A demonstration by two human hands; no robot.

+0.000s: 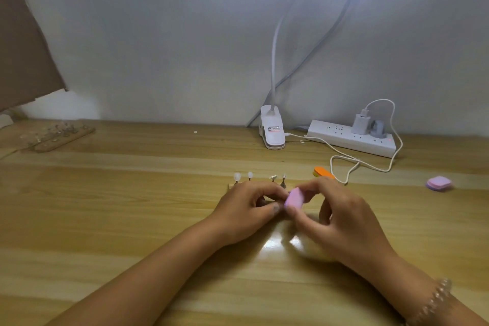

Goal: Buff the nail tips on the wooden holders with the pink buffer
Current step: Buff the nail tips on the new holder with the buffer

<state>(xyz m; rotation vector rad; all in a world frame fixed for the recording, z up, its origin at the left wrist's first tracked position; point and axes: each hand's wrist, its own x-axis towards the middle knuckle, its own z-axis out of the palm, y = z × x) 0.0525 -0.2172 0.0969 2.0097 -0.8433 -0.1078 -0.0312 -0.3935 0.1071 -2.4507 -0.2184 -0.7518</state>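
My right hand (pixel 341 217) pinches a small pink buffer (pixel 294 199) between thumb and fingers at the middle of the table. My left hand (pixel 248 209) is closed right beside it, its fingertips touching the buffer's left edge; what it grips is hidden, likely a nail-tip stand. Just behind my left hand stands a wooden holder (pixel 230 186), mostly hidden, with several nail tips (pixel 237 176) on short pins rising from it.
A second wooden holder (pixel 63 136) with clear tips lies far left. A clip lamp base (pixel 272 131), a power strip (pixel 352 137) and a white cable (pixel 354 164) sit at the back. Orange buffers (pixel 323 172) and more pink buffers (pixel 439 183) lie to the right.
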